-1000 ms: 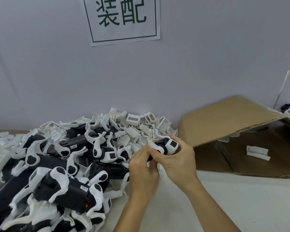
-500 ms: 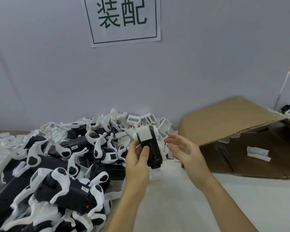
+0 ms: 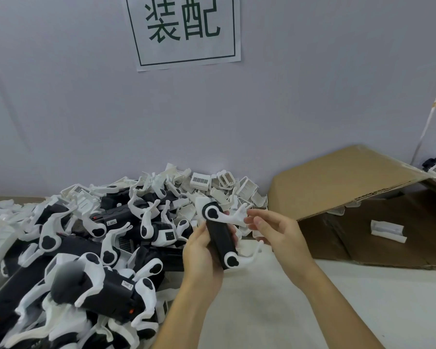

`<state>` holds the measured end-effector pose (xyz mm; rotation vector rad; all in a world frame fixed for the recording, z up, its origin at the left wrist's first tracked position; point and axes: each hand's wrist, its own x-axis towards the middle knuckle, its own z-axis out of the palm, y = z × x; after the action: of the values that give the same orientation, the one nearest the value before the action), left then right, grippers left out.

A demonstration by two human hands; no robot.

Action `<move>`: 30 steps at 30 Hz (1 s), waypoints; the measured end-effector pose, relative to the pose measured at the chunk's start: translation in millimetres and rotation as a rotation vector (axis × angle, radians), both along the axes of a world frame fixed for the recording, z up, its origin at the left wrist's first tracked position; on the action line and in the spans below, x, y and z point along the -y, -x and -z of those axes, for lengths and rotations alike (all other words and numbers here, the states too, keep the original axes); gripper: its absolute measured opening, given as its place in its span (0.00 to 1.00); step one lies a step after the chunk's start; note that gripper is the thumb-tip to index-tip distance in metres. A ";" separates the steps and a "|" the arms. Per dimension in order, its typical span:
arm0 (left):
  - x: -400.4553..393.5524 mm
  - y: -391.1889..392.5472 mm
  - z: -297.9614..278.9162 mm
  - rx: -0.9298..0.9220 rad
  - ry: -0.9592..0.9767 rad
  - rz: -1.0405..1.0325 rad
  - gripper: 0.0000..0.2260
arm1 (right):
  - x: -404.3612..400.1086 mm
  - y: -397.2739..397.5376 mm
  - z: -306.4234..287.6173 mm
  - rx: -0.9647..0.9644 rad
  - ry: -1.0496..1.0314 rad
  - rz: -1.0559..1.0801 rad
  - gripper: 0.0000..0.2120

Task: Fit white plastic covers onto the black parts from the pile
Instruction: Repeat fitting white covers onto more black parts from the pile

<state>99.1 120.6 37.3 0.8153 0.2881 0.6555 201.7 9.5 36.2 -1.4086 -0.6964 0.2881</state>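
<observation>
One part covered, big pile [image 3: 91, 248] left at 9 o'clock
Left hand [image 3: 202, 258] grips black part [image 3: 220, 241], white covers [image 3: 212, 212] on; right hand [image 3: 280, 233] loose, empty

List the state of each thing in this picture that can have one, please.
black part: held upright, white covers at both ends
left hand: grips the black part
right hand: fingers loosely curled beside the upper cover, contact unclear
cardboard box: flap open
pile: heaped, loose

A white table [image 3: 275, 311] carries the pile [image 3: 86, 248] of black-and-white parts and an open cardboard box [image 3: 342, 187].
</observation>
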 end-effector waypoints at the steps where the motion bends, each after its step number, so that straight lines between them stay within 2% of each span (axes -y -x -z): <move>1: 0.4 2.7 -2.2 0.020 0.042 0.060 0.14 | 0.1 -1.5 0.4 -0.030 -0.005 0.016 0.10; 9: 1.5 10.5 -4.4 0.096 0.083 0.374 0.21 | 0.0 -6.0 4.9 -0.201 -0.060 0.026 0.10; 15: -0.1 11.7 -0.4 0.205 0.020 0.666 0.24 | 1.4 -7.2 5.5 -0.197 -0.050 -0.005 0.11; 18: -1.7 10.8 2.2 0.224 0.004 0.685 0.27 | 1.0 -6.8 6.0 -0.200 -0.045 -0.005 0.11; 30: -2.5 9.2 2.9 0.219 0.000 0.641 0.25 | 0.5 -6.4 8.2 -0.222 -0.040 0.018 0.11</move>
<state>90.0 123.2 34.4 0.7715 -0.1745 0.1365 208.0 9.0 28.1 -1.3201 -0.5046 0.4076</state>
